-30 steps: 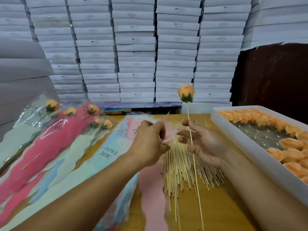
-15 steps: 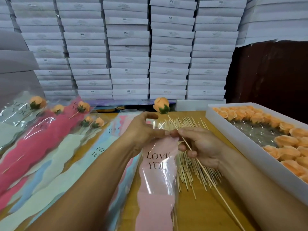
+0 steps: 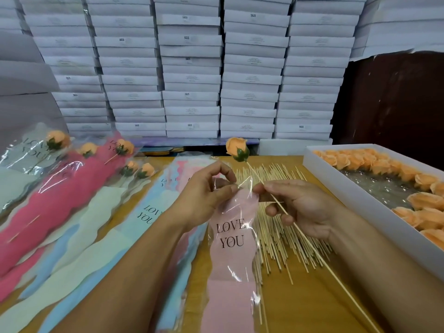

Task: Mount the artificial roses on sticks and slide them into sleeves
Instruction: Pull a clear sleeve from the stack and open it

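Observation:
My left hand (image 3: 206, 193) pinches the top edge of a pink "LOVE YOU" sleeve (image 3: 231, 239) of clear film, held above the table. My right hand (image 3: 298, 207) grips a thin wooden stick (image 3: 319, 258) that carries an orange rose (image 3: 236, 147) with a green base. The stick slants from the rose at upper left down to the lower right, and the rose sits just above the sleeve's mouth. My right thumb and forefinger also touch the sleeve's top edge. Loose sticks (image 3: 276, 227) lie in a pile under both hands.
A white tray (image 3: 360, 195) of orange rose heads stands at the right. Empty sleeves (image 3: 153, 212) are stacked left of my hands, and finished sleeved roses (image 3: 57, 188) lie at the far left. Stacked white boxes (image 3: 192, 68) form a wall behind the table.
The rose and stick dropped from upright to a slant and came down toward the sleeve. My left hand lifted a pink sleeve off the stack and now holds its top edge.

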Demonstrator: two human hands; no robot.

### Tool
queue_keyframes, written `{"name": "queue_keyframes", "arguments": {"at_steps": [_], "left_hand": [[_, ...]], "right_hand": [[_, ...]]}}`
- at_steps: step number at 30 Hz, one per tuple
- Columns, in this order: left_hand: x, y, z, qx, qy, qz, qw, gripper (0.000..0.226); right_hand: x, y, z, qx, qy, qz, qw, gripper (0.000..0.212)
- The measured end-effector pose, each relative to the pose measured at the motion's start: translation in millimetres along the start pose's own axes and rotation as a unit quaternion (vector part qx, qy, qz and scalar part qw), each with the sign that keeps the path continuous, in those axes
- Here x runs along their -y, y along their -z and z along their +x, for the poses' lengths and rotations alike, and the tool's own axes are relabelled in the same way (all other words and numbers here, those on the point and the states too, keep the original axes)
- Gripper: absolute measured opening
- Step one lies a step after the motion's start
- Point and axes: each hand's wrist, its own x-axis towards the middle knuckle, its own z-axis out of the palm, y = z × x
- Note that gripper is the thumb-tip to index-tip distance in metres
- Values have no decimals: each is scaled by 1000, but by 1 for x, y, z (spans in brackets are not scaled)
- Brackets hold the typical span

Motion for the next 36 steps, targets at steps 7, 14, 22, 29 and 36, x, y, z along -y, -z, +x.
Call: {"name": "queue_keyframes", "arguments": {"at_steps": [7, 14, 22, 29, 36], "left_hand": [[10, 3, 2, -62, -84, 172, 979, 17], [12, 5, 6, -72, -135, 244, 958, 11], [11, 6, 6, -53, -185, 349, 917, 17], [11, 4, 4, -52, -148, 313, 937, 12], [8, 7, 0, 6, -81, 161, 984, 10]], "right_hand": [[-1, 0, 1, -16, -18, -21, 999, 22], [-2, -1, 2, -33, -36, -25, 998, 21], [-3, 0, 4, -64, -46, -29, 996, 20], [-2, 3, 4, -68, -50, -22, 996, 19], [3, 12, 9, -79, -61, 24, 995, 22]]}}
